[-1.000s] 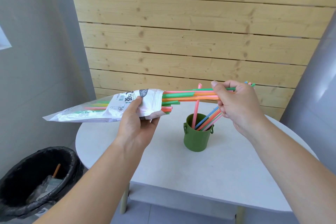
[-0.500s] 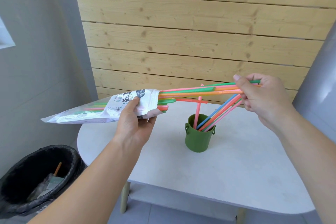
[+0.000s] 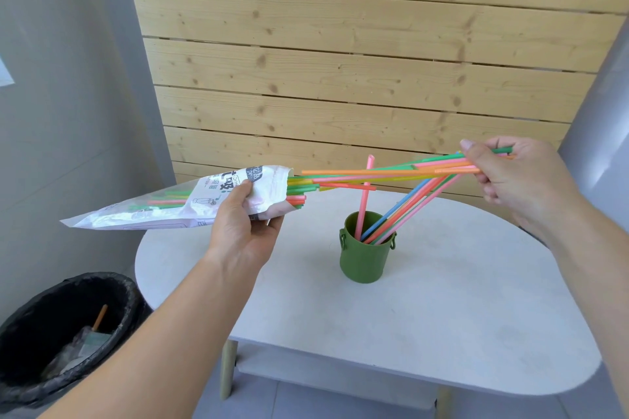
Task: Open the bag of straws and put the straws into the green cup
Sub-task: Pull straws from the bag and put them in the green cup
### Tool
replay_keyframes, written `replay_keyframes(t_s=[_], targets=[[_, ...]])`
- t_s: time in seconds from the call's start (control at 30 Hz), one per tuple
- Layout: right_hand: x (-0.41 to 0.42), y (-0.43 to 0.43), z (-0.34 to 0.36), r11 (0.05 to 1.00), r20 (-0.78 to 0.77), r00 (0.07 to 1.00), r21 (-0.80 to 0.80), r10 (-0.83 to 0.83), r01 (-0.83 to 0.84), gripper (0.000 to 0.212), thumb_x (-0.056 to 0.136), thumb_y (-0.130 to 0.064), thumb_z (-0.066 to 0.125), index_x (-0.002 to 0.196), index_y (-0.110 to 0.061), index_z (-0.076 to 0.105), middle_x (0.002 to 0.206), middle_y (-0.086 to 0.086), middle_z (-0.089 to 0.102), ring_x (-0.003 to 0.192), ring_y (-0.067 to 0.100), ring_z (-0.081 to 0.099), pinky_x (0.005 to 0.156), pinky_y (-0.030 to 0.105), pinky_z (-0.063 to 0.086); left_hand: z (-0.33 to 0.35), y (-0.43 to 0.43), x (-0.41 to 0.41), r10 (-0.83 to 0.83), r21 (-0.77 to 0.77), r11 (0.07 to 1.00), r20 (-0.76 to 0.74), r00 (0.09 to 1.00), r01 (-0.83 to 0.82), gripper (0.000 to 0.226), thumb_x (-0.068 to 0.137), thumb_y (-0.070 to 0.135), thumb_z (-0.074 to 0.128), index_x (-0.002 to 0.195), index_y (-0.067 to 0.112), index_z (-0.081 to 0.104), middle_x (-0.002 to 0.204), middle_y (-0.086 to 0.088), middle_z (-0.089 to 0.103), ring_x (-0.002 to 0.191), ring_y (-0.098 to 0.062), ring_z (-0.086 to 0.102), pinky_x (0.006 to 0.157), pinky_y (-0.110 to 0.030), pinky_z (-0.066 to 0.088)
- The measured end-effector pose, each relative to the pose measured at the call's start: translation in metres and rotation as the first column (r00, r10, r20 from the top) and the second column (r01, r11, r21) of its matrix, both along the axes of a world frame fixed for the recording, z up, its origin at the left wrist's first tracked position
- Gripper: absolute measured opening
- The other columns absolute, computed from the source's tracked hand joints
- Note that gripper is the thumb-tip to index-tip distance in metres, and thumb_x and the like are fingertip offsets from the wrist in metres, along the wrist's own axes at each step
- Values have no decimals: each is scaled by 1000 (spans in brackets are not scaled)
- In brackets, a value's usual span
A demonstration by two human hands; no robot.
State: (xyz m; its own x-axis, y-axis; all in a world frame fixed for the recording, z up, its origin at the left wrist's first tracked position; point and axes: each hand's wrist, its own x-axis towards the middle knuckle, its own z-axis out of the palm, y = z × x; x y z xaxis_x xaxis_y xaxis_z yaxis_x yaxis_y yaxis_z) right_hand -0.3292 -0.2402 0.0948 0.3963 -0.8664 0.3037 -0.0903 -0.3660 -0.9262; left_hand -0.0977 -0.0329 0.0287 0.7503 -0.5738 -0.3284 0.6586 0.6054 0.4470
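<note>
My left hand [image 3: 243, 231] grips the white printed bag of straws [image 3: 190, 202] near its open mouth, held roughly level above the table's left edge. More coloured straws poke out of that mouth. My right hand [image 3: 520, 180] pinches a bundle of coloured straws [image 3: 384, 172] by their right ends; the bundle lies almost level and its left ends are just clear of the bag. Below the bundle, the green cup [image 3: 366, 255] stands on the table with several straws leaning to the right in it and one pink straw upright.
The white rounded table [image 3: 442, 316] has a lower shelf beneath it. A black bin [image 3: 51, 333] with rubbish stands on the floor at the lower left. A wooden slat wall is behind the table, with grey walls on both sides.
My right hand has pulled the bundle of straws to the right, out of the bag. My left hand has held the bag almost still.
</note>
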Motion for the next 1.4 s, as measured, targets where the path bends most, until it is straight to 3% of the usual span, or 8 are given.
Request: replay_keyframes(t_s=[0.27,0.4,0.67,0.83,1.0,1.13,1.2,1.4], targets=[[-23,-16,9,999,-93,995,-29,-27,25,30,89,-38,74,60,-30,72,42,-9,46,36,11,35,39,20,32,-2,-3,-4,-30,23,999,24,999,29,8,102,9,56,102,1,57,88,-15,74,42,-29,65,42,-25,53],[-31,-20,14,998,-116,992,-36,-49,46,26,89,-35,75,69,-21,65,56,5,47,32,8,37,36,17,33,-3,-6,-7,-39,21,999,27,999,39,8,102,9,56,103,1,57,81,-16,77,43,-33,68,39,-25,52],[-41,-20,21,998,-223,974,-59,-51,39,26,90,-32,76,78,-11,66,55,6,45,31,8,35,37,18,31,-11,-15,-11,-69,38,997,33,997,67,8,101,10,57,100,2,56,112,-18,66,37,-27,59,42,-24,52],[-42,-21,23,996,-271,961,-84,-45,23,26,90,-29,76,77,-9,65,49,4,46,30,7,34,33,13,30,-11,-17,-12,-81,36,996,23,996,80,7,101,9,58,100,2,56,113,-19,66,39,-27,60,37,-20,46],[-45,-23,27,990,-293,955,-143,-49,7,31,86,-38,77,71,-13,66,37,-9,46,34,12,34,38,16,30,-10,-16,-12,-44,45,998,28,999,42,7,100,7,59,97,1,59,85,-14,73,44,-29,67,40,-22,49],[-48,-23,35,982,-300,953,-190,-35,-24,33,75,-53,77,76,-20,71,38,-6,49,38,18,37,50,24,35,-10,-16,-11,-68,41,997,36,997,66,9,102,10,58,104,1,57,110,-18,68,45,-29,65,42,-23,51],[-49,-23,37,979,-323,946,-201,-29,-39,30,74,-55,78,76,-25,72,37,-6,49,41,21,38,54,29,37,-10,-16,-12,-67,57,996,38,997,65,10,102,11,58,105,1,58,109,-18,68,48,-32,70,43,-26,54],[-36,-13,45,955,-463,886,-278,-39,-103,24,81,-49,77,73,-27,71,36,-8,51,29,8,35,37,15,30,-7,-14,-14,-64,30,998,29,998,63,10,101,9,58,106,0,58,98,-17,73,52,-33,73,43,-26,55]])
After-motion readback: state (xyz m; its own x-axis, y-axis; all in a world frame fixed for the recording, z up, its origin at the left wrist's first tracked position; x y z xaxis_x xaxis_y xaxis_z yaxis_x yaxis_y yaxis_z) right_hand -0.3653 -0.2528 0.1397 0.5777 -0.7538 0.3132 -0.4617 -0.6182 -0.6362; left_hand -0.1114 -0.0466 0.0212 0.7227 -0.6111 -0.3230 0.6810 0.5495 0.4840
